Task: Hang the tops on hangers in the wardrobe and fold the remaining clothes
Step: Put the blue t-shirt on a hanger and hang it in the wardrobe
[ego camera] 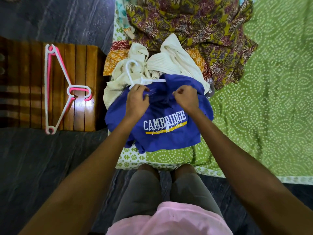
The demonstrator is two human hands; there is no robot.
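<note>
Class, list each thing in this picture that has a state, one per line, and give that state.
blue T-shirt: crumpled on the bed, print facing up, not yet hung
white hanger: partly tucked under the T-shirt's top edge
left hand: grips the shirt and hanger
right hand: grips the shirt
pink and white hangers: lying flat, unused
cream garment: unfolded heap
floral garment: spread out, unfolded

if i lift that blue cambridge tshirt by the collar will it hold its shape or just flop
Likely flop: the blue t-shirt already lies creased and bunched on the green bedspread, so the cloth looks soft. It probably weighs little, since both hands, left hand and right hand, gather it at the collar. The white hanger going into the neck should give its shoulders some shape.
</note>
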